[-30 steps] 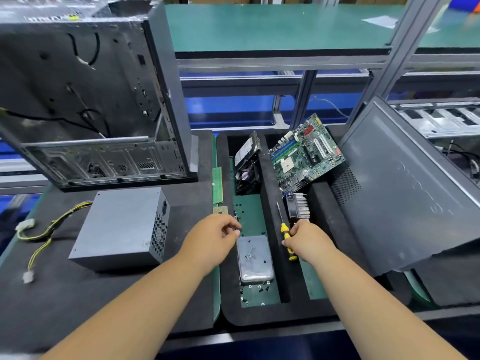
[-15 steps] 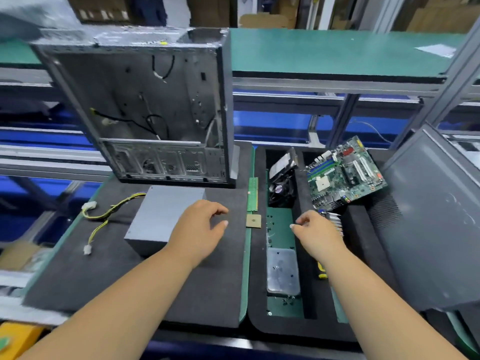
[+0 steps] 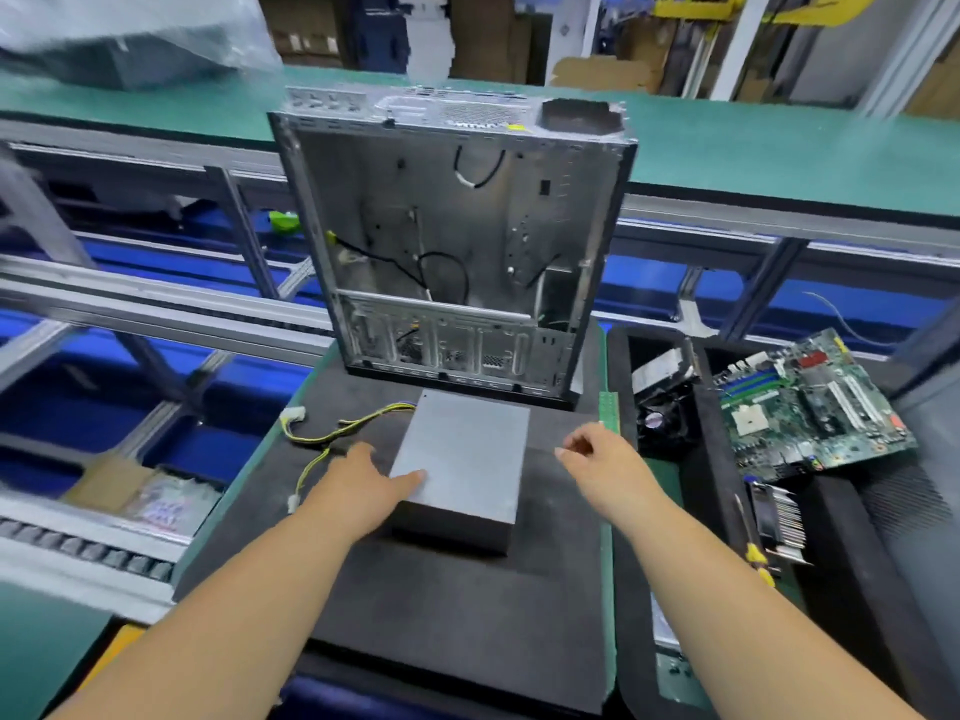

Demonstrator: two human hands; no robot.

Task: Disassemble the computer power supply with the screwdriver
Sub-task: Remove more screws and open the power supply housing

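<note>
The grey metal power supply (image 3: 462,459) lies flat on the black foam mat (image 3: 467,615), its yellow and black cables (image 3: 337,433) trailing to the left. My left hand (image 3: 363,485) rests against the box's left front corner, thumb on its top face. My right hand (image 3: 602,459) hovers just right of the box with fingers loosely bent, holding nothing. The yellow-handled screwdriver (image 3: 753,548) lies in the foam tray at the right, away from both hands.
An empty open computer case (image 3: 457,241) stands upright behind the power supply. The black foam tray (image 3: 841,537) at the right holds a green motherboard (image 3: 810,402), a fan (image 3: 660,418) and a heatsink (image 3: 779,517). Conveyor rails run along the left.
The view has swung left. My right hand let go of the screwdriver in the tray and moved toward the power supply. My left hand left the tray and reached the box's left corner.
</note>
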